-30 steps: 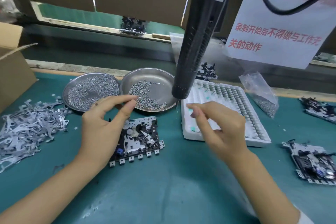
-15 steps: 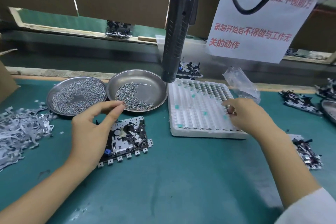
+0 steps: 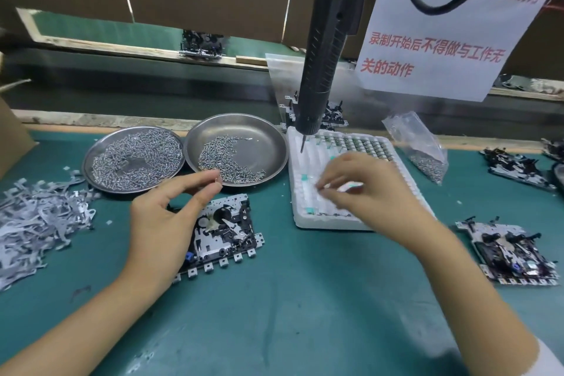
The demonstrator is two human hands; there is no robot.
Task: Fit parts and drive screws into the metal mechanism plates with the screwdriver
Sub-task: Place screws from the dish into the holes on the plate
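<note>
With the screwdriver (image 3: 328,49) hanging unused, the left hand (image 3: 166,220) pinches a small screw (image 3: 218,179) over the mechanism plate (image 3: 225,230) mid-surface, while the right hand (image 3: 370,192), blurred, grip unclear, reaches into the white tray (image 3: 308,217); driving remains.

Bare green mat (image 3: 290,299) is lying open in front of the mechanism plate (image 3: 227,232). Behind it, two screw dishes (image 3: 268,143) are crowding the back edge, the hanging screwdriver (image 3: 323,55) is blocking the way over the white tray (image 3: 297,210), and metal strips (image 3: 33,223) are filling the left.
</note>
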